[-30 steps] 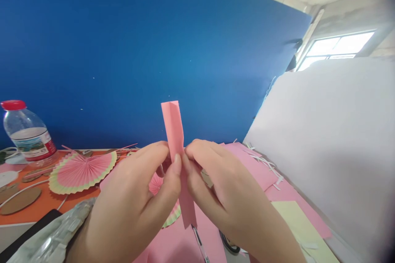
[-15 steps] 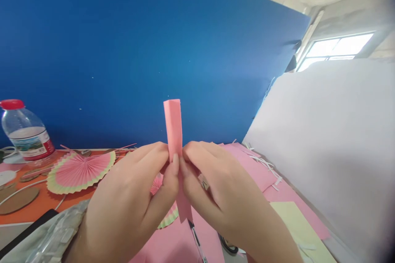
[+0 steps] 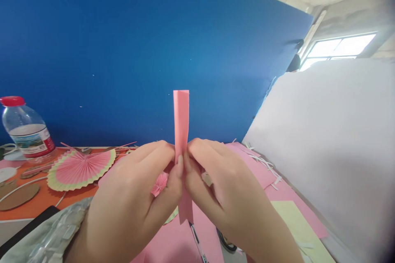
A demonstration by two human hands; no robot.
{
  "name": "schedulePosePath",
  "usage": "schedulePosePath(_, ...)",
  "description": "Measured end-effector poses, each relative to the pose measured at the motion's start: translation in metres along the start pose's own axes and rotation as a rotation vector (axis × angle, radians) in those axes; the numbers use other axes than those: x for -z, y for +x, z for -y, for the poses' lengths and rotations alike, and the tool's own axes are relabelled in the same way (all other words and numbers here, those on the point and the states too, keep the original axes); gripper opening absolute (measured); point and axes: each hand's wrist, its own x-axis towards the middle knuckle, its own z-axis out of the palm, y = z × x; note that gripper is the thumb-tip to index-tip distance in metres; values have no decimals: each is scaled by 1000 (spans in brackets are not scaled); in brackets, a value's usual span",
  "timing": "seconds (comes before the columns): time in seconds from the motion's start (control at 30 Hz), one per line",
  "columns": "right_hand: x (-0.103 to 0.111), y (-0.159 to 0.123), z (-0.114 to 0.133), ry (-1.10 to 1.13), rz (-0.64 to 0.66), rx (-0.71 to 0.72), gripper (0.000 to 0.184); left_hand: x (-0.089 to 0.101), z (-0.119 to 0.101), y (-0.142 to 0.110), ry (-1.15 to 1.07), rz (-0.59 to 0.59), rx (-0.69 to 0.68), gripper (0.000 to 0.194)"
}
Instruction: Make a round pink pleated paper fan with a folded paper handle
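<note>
Between both hands stands a narrow folded strip of pink paper (image 3: 182, 119), held upright with a lengthwise crease. My left hand (image 3: 138, 189) pinches its left edge, thumb on the near face. My right hand (image 3: 224, 185) pinches the right edge at the same height, the two thumbs side by side. The fingertips behind the strip are hidden. Its lower end hangs below the thumbs, over a pen (image 3: 198, 242) lying on pink paper (image 3: 175, 242).
At left are a pleated pink-and-yellow paper fan (image 3: 82, 168), a red-capped bottle (image 3: 31, 135) and cardboard discs (image 3: 20, 195) on orange paper. Yellow paper (image 3: 296, 224) and white strips (image 3: 268, 166) lie at right. A blue panel (image 3: 138, 49) stands behind; a black ring-shaped handle (image 3: 226, 242) shows below my right hand.
The pink strip and both hands have shifted slightly right. The strip's top now stands higher and straighter, and both hands still pinch it.
</note>
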Motion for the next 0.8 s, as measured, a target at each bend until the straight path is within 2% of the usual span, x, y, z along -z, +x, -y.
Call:
schedulePosePath(0.2, 0, -1, 1, -3, 8, -14, 31, -2, -4, 2, -63, -25, 99, 26)
schedulePosePath(0.3, 0, -2, 1, -4, 2, -7, 32, -1, -5, 3, -86, 14, 101, 26)
schedulePosePath(0.47, -2, 0, 1, -38, -19, 3, 30, -1, -4, 3, -18, -16, 56, 28)
schedulePosePath(0.63, 1, -1, 2, -45, -3, 9, 31, -1, -6, 2, -49, -27, 129, 27)
schedulePosePath(0.8, 1, -1, 2, -16, 19, -16, 28, 1, -3, 2, -97, 67, 176, 26)
